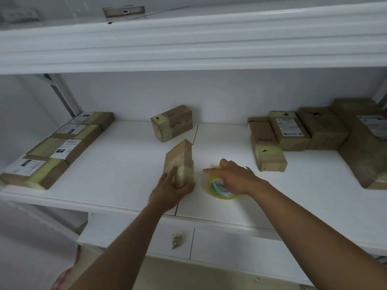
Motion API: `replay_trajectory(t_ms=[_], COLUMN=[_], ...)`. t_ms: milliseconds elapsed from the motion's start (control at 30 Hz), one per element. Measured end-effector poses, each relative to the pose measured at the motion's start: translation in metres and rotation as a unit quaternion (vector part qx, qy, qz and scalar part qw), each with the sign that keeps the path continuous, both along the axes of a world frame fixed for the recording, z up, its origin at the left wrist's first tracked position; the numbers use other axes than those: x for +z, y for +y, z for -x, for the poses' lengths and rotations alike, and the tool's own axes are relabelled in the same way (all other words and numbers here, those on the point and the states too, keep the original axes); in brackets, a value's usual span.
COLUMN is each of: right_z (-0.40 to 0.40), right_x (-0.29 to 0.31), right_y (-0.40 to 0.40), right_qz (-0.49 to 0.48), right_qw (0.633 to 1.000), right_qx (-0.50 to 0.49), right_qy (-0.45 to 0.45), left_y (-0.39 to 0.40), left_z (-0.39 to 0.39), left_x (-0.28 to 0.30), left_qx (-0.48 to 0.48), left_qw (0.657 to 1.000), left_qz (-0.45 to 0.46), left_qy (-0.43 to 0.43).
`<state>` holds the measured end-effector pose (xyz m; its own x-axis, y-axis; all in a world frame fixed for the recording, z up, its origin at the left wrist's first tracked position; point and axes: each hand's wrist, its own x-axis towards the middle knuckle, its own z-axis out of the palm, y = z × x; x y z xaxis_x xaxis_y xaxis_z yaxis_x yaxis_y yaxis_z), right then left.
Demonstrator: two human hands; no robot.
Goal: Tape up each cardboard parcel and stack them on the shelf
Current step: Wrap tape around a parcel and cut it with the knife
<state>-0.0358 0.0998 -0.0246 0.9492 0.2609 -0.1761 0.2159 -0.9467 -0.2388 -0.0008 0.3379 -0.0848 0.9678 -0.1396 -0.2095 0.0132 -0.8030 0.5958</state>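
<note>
We see a white shelf [125,174] carrying all the parcels, and none of them shows what is inside: every box we can make out is closed, most with a band of pale yellowish tape across it. Our left hand [169,191] grips the near end of a small cardboard parcel [180,162] close to the shelf's front edge, about at its middle; the thumb curls over the taped end on one side and the fingers wrap the other, and the parcel stands tilted up on its near end, its far end raised. Its brown card is plain, with the tape band wrapped over the end we hold. Just beside it, to the right, our right hand [232,176] rests on a roll of tape [219,190] lying flat on the shelf; the forefinger points out straight toward the parcel, while the other fingers curve down over the roll, and we cannot tell whether they clasp it. Another taped parcel [172,123] sits near the back wall. A row of four labelled parcels [56,147] runs along the left edge, from the front corner back. A cluster of larger boxes [303,132] fills the right back corner, the outermost cut off by the frame. Label print is too blurred to read. A flat object [123,11] on the upper shelf is hard to identify.
</note>
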Motion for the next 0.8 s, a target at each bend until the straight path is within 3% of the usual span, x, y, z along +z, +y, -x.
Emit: replay_trajectory(t_ms=[100, 200, 333, 467, 600, 800], right_z=[0.004, 0.007, 0.014, 0.019, 0.014, 0.011], right_x=[0.011, 0.014, 0.011, 0.01, 0.002, -0.008], right_y=[-0.002, -0.005, -0.01, -0.009, -0.009, -0.009], right_qz=[0.0, 0.011, 0.016, 0.016, 0.018, 0.002], right_qw=[1.0, 0.999, 0.999, 0.999, 0.997, 0.996], right_qx=[0.02, 0.033, 0.04, 0.045, 0.071, 0.083], right_qy=[-0.009, -0.008, -0.009, -0.005, -0.021, -0.036], left_y=[-0.011, -0.021, -0.035, -0.039, -0.041, -0.047], left_z=[0.016, 0.028, 0.037, 0.045, 0.048, 0.052], left_x=[0.011, 0.008, 0.003, 0.004, 0.012, 0.022], left_qx=[0.03, 0.053, 0.057, 0.06, 0.02, 0.0], left_qw=[0.989, 0.977, 0.987, 0.986, 0.984, 0.989], left_qz=[0.135, 0.203, 0.149, 0.152, 0.131, -0.049], left_qy=[0.048, 0.044, 0.0, -0.018, -0.122, -0.14])
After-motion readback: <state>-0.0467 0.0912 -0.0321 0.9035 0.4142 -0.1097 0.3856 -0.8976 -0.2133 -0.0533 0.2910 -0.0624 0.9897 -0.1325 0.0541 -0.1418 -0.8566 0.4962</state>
